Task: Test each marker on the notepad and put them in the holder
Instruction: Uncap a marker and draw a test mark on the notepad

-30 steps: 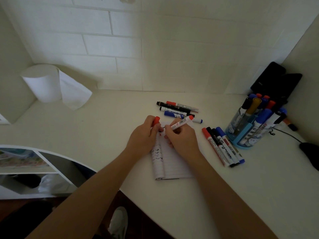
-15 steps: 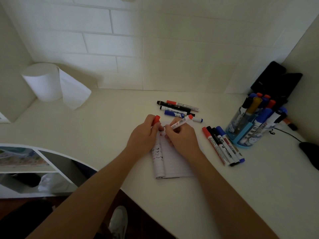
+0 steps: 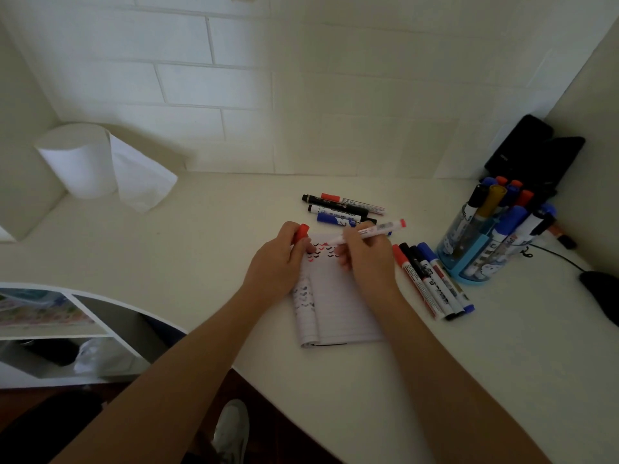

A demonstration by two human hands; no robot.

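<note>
A lined notepad [image 3: 338,309] lies on the white desk, with small red and black check marks along its top. My right hand [image 3: 366,256] grips a red marker [image 3: 375,230], its tip down on the page among the marks. My left hand [image 3: 279,259] holds the marker's red cap [image 3: 302,232] at the pad's top left corner. A blue holder [image 3: 475,259] at the right stands full of several markers. Several markers [image 3: 432,281] lie in a row between pad and holder. Another small group of markers [image 3: 341,209] lies just beyond the pad.
A paper towel roll [image 3: 80,160] stands at the back left. Black devices [image 3: 532,155] lean in the right corner, and a black cable [image 3: 556,254] runs to a dark object [image 3: 603,293] at the right edge. A white shelf unit [image 3: 67,326] sits below the desk's left front edge.
My right hand has swung the marker's back end to the right and lower, and the tip has moved over the pad's top, uncovering the check marks. My left hand stays put with the cap.
</note>
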